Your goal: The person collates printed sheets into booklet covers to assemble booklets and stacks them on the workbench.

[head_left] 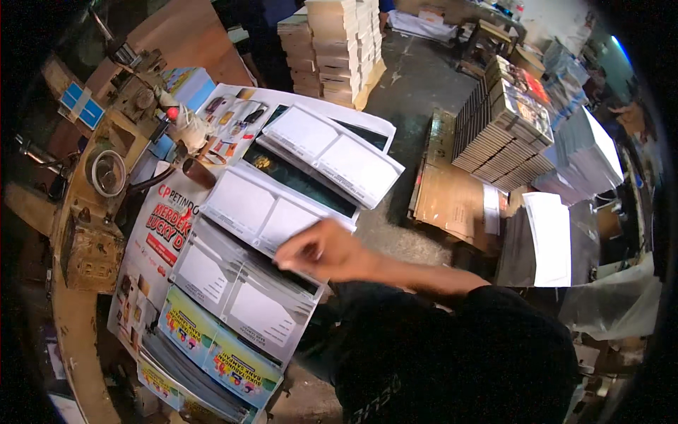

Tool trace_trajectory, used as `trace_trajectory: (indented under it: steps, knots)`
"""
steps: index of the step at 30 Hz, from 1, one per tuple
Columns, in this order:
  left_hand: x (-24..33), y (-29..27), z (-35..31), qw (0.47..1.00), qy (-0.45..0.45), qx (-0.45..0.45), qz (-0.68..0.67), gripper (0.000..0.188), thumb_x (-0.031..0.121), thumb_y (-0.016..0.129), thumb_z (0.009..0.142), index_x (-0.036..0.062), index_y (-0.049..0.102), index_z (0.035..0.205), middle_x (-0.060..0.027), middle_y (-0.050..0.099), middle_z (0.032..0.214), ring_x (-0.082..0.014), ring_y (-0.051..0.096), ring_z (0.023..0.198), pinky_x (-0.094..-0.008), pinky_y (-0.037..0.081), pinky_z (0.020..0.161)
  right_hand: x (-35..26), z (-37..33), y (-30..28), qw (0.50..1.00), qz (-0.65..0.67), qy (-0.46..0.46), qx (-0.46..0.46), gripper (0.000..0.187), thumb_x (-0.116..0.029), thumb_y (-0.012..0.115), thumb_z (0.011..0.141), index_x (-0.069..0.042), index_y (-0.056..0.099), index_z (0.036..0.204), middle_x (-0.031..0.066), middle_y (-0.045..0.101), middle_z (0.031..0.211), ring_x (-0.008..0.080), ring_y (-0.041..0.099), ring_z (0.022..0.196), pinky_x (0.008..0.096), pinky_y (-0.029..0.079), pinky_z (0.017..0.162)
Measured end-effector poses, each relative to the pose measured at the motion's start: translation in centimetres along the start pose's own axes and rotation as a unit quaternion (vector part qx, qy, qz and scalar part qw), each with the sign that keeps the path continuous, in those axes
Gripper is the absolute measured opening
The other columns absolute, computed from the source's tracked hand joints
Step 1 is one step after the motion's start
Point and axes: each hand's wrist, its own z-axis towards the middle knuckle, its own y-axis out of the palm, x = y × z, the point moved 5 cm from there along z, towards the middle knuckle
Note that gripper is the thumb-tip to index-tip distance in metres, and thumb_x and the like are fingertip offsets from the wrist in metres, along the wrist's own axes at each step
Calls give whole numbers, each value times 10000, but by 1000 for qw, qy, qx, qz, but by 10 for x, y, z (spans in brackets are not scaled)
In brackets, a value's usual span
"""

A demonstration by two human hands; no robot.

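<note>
My right hand point(319, 249) reaches in from the right over the stacks of printed booklets, its fingers curled together in a pinch. Motion blurs it slightly, and anything between the fingertips is hidden. Just beyond it lies a stack of white printed sheets point(244, 201), two panels side by side. On the near side is a similar fanned stack of sheets point(201, 265). Farther off, another white stack point(311, 138) rests on a dark green printed sheet point(300, 177). Nearest are yellow and blue booklet covers point(244, 371) on a thick fanned pile. My left hand is out of view.
A printed poster sheet point(138, 265) covers the bench beneath the stacks. Worn machinery with a round metal cup point(108, 174) stands at left. Tall paper stacks point(335, 49) rise behind. At right are bundled books point(505, 134) beside cardboard point(445, 194) and white paper piles point(549, 240).
</note>
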Motion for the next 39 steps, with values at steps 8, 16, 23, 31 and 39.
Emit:
trace_trajectory:
  steps: [8, 16, 23, 31, 39]
  knots:
    - [29, -47, 20, 974, 56, 175, 129, 487, 306, 633, 962, -16, 535, 1314, -178, 611, 1233, -306, 602, 1088, -400, 499, 904, 25, 28, -204, 817, -532, -44, 216, 314, -320, 814, 756, -54, 743, 908, 186, 717, 842, 323, 702, 719, 386, 533, 642]
    - [383, -42, -110, 908, 350, -104, -205, 450, 307, 671, 929, 17, 573, 1258, -185, 606, 1228, -337, 582, 1126, -432, 471, 914, 55, 7, -219, 777, -583, 88, 223, 123, -200, 682, 720, -78, 685, 708, 178, 661, 733, 358, 646, 671, 460, 533, 631]
    - [474, 14, -212, 844, 446, -256, -154, 750, 364, 836, 735, 8, 472, 1285, -276, 565, 1244, -470, 532, 1159, -529, 421, 965, 39, 3, -191, 699, -660, 73, 268, 240, -182, 706, 760, -2, 684, 918, 206, 609, 1158, 354, 537, 1137, 449, 442, 936]
    - [469, 2, -201, 798, 472, -296, -230, 222, 132, 644, 921, -45, 545, 830, -220, 606, 770, -350, 570, 683, -426, 481, 705, 20, 35, -238, 859, -425, 222, 180, 325, -211, 720, 677, -1, 670, 920, 189, 604, 1209, 341, 561, 1110, 443, 468, 894]
    - [444, 10, -179, 772, 279, -360, -444, 297, 212, 799, 844, -15, 637, 744, -56, 635, 638, -93, 540, 578, -231, 418, 520, 64, 11, -256, 898, -361, 241, 73, 554, -321, 752, 814, -74, 610, 1289, 143, 671, 1181, 234, 635, 1075, 370, 504, 957]
